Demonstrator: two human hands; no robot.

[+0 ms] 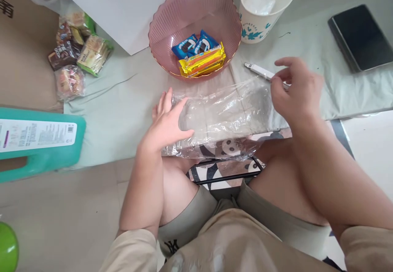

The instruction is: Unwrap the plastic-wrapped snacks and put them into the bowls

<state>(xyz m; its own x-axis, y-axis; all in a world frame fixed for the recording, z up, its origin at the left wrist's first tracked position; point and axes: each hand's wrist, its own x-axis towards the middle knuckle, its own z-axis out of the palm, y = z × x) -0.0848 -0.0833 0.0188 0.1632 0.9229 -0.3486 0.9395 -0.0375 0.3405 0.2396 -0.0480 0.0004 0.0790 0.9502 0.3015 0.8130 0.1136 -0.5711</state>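
A sheet or bag of clear plastic wrap (221, 116) lies crinkled across the cloth's front edge and hangs down over my lap. My left hand (168, 124) rests at its left end, thumb and fingers spread apart. At the wrap's upper right is a slim white utility knife (259, 70), its metal tip pointing to the upper left. My right hand (296, 89) has thumb and fingers around the knife's rear end, with the index finger lifted off. Behind the wrap stands a pink scalloped bowl (196, 14) holding blue snack packets (196, 44) and yellow wrapped bars (204, 62).
A patterned paper cup (258, 22) with plastic inside stands right of the bowl. A dark-screened phone (362, 36) lies at the far right. Several wrapped snacks (80, 53) are at the left, beside a white box (123, 10). A teal bottle (61, 157) lies at the left edge.
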